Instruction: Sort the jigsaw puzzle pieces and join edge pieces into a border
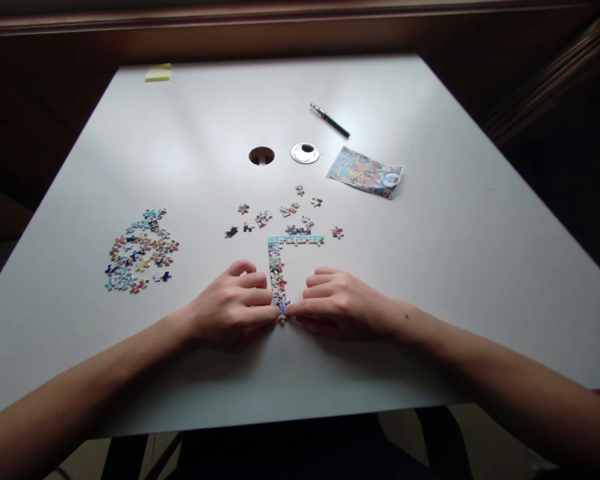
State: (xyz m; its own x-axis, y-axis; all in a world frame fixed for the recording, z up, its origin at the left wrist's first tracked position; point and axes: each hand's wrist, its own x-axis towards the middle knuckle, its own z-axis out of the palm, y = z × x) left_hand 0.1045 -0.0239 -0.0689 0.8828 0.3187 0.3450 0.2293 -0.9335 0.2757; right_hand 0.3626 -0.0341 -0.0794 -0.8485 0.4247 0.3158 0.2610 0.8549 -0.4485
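Observation:
On the white table, joined jigsaw pieces form an L-shaped puzzle border (276,270), with a short light-blue row along its far end. At its near end sits a blue puzzle piece (281,313). From the left, my left hand (237,303) touches this piece with a fingertip, its fingers curled. My right hand (337,303) presses the same piece from the right, index finger stretched to it and the other fingers bent. Both thumbs are mostly hidden. Just beyond the border's top row lie a few loose puzzle pieces (306,223).
A heap of loose pieces (143,250) lies at the left. More single pieces (264,218) are scattered past the border. Farther back are a picture sheet (366,173), a black pen (330,121), a round metallic cover (305,153), a table hole (261,156) and yellow sticky notes (159,73).

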